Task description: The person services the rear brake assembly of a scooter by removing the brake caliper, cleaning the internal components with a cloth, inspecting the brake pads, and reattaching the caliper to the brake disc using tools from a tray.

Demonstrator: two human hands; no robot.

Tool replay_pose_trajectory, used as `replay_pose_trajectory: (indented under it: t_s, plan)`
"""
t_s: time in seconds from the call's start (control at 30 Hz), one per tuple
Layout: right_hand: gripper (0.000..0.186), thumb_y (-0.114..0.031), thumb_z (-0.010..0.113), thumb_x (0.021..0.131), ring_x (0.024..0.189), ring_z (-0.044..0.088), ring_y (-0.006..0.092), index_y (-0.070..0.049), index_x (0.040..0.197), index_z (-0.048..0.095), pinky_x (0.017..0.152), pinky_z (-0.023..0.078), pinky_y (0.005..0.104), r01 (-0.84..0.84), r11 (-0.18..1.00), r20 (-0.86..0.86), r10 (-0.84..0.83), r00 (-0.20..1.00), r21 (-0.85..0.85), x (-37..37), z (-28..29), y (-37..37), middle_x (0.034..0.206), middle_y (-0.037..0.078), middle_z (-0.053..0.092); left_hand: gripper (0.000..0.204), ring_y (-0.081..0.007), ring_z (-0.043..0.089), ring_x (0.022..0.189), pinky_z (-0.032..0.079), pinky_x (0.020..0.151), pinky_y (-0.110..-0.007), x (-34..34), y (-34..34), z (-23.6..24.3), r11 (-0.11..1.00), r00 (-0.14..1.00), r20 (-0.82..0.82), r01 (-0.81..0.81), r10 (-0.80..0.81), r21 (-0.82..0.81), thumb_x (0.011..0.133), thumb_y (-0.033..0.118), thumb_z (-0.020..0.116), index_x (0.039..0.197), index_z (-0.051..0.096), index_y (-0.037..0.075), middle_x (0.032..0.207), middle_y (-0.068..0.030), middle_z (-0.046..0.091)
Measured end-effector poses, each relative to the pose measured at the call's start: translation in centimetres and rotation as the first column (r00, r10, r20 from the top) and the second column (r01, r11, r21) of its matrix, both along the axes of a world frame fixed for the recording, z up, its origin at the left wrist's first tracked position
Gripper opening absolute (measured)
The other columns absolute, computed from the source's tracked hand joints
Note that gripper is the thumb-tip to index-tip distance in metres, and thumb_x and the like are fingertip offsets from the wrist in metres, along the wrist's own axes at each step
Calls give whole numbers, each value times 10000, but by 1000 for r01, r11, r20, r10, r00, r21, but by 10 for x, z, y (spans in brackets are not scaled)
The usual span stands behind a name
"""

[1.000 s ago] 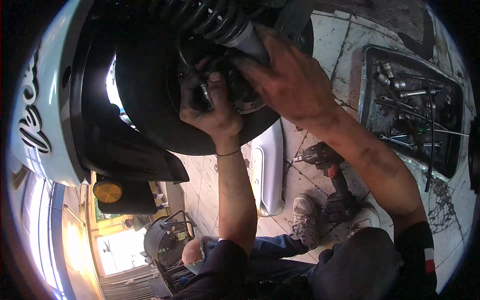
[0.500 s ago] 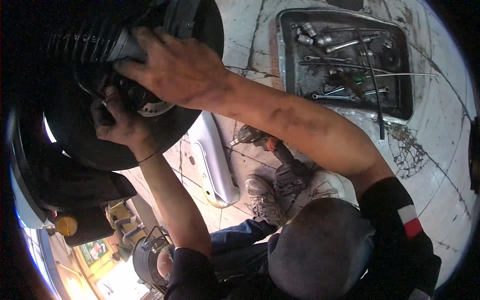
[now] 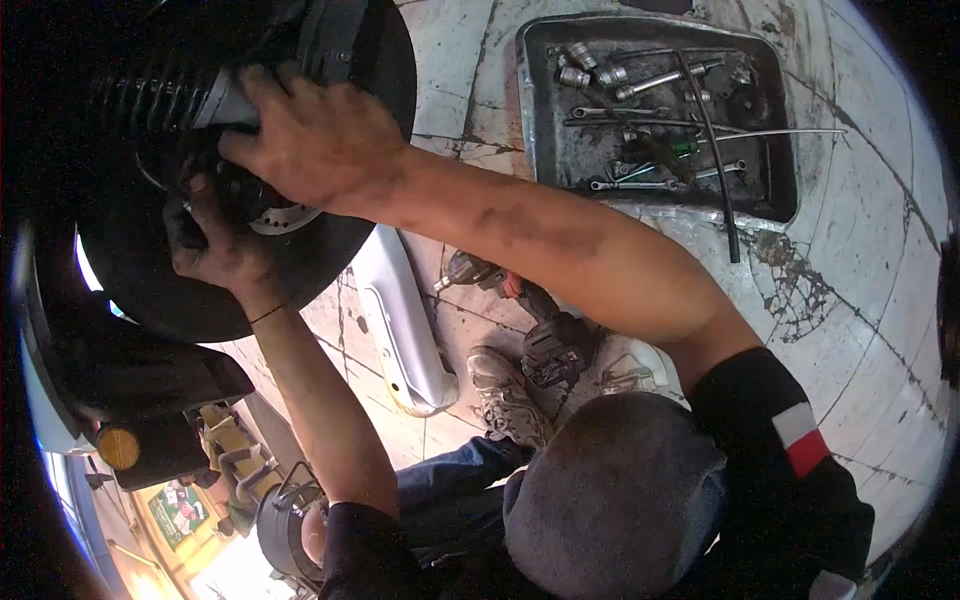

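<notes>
At the upper left is a black wheel with a tire (image 3: 350, 250), in deep shadow. Inside it show a silver perforated disc (image 3: 284, 221) and a shock absorber with dark coils and a grey cylindrical end (image 3: 228, 104). My right hand (image 3: 325, 140) closes over that grey end, fingers on top and thumb below. Lower down, my left hand (image 3: 225, 245) is curled beside the hub, thumb raised against a dark part. Whatever lies between its fingers is hidden by shadow and by the hand itself.
A black tray (image 3: 785, 190) at the upper right holds several wrenches, sockets and a long dark bar (image 3: 712, 150). On the tiled floor lie a silver panel (image 3: 400, 330) and a cordless power tool (image 3: 545, 330). Shoes (image 3: 505, 395) and a grey cap (image 3: 615, 490) appear below.
The whole view has shifted slightly, so the surroundings sit farther left. Both hands keep nearly the same places on the wheel assembly.
</notes>
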State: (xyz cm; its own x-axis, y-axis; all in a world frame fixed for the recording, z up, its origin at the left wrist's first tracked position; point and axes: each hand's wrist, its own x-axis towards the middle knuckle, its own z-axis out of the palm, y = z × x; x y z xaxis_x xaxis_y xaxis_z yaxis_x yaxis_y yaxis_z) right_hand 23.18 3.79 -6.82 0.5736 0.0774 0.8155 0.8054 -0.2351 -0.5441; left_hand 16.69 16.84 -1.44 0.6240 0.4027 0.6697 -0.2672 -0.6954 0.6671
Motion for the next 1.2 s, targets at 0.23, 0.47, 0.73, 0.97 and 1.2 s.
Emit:
replay_pose_trajectory:
  t_s: [0.23, 0.47, 0.73, 0.97, 1.2]
  plan:
    - [260, -235, 644, 891, 1063, 661, 377, -87, 1082, 740, 804, 613, 458, -52, 999, -199, 50, 979, -1, -1, 2, 5, 1243, 218, 580, 336, -201, 657, 963, 539, 876, -334, -2, 1, 4, 989, 999, -19, -31, 34, 144, 947, 192, 709, 1112, 684, -99, 1082, -157, 719]
    - [405, -66, 704, 788, 1158, 589, 418, -83, 1187, 640, 929, 540, 481, -193, 977, -262, 165, 951, -85, -31, -83, -119, 1279, 229, 552, 470, -246, 625, 968, 494, 907, -331, -17, -21, -8, 896, 959, 185, -267, 213, 354, 907, 210, 774, 1210, 588, -98, 1099, -182, 668]
    - [275, -63, 569, 914, 992, 703, 414, -22, 1171, 657, 782, 588, 515, -558, 563, -789, -364, 495, -610, -23, -189, -203, 1064, 247, 701, 636, -368, 468, 1215, 365, 1065, -506, -40, -149, -145, 997, 918, -391, 78, -68, 11, 841, 269, 799, 1266, 472, -73, 1251, -245, 506]
    - [220, -171, 629, 896, 913, 727, 388, -34, 1027, 739, 782, 600, 471, -534, 436, -668, -252, 700, -724, -8, -184, -187, 992, 209, 729, 381, -389, 611, 1084, 485, 964, -461, -32, -183, -194, 931, 692, -668, 365, -274, -3, 835, 143, 757, 1171, 624, 24, 1140, -209, 648]
    - [205, -170, 642, 875, 987, 723, 374, -25, 965, 756, 830, 601, 444, -491, 393, -623, -369, 690, -777, -3, -171, -175, 1030, 215, 732, 449, -406, 613, 1114, 478, 994, -455, -32, -167, -214, 933, 636, -690, 316, -345, -175, 842, 185, 749, 1212, 589, -13, 1162, -237, 647]
